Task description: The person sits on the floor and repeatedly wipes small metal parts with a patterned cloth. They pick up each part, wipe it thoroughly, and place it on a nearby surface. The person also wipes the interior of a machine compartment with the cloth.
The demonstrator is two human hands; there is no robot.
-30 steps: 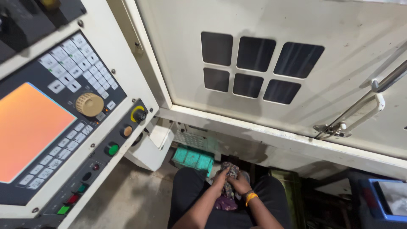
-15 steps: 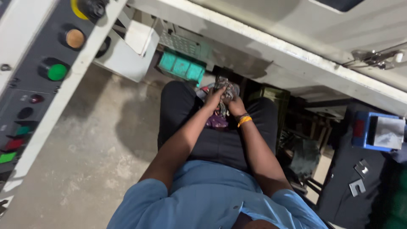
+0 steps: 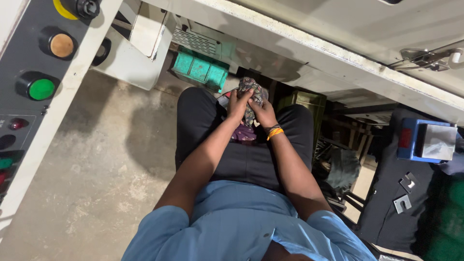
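Near the upper centre of the frame we grip a crumpled patterned rag (image 3: 252,96) with both hands: our left hand (image 3: 239,102) is closed around its left side, and our right hand (image 3: 264,113), with an orange band at the wrist, clasps it from the right. The fingers seem fully wrapped, though the cloth hides them. A green button (image 3: 41,89) sits on the control panel (image 3: 21,108) at far left.
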